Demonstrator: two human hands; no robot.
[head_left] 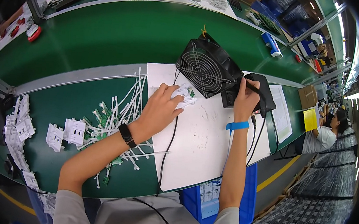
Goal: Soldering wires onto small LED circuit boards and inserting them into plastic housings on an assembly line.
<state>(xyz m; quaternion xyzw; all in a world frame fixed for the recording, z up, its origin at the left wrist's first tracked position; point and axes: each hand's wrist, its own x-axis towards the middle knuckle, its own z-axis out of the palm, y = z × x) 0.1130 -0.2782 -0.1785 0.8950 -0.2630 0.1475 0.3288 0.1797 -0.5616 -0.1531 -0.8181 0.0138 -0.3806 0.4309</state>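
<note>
My left hand (159, 108) rests on the white sheet with its fingers closed round a white plastic housing (188, 99), in which a bit of green board shows. Farther right, my right hand (246, 100) grips a black pen-shaped tool, which looks like a soldering iron (254, 89). Its tip is hidden beside the black box-shaped station (263, 90). Between and beyond both hands stands a black fan with a round wire guard (205, 70). A blue strap (237, 126) circles my right wrist and a dark band my left.
White cable leads with green boards (116, 121) lie left of my left forearm. Two white housings (74, 132) sit beside them, with a row of more (18, 133) at the left edge. A blue bin (247, 192) stands below the table edge. Black cords cross the white sheet (196, 157).
</note>
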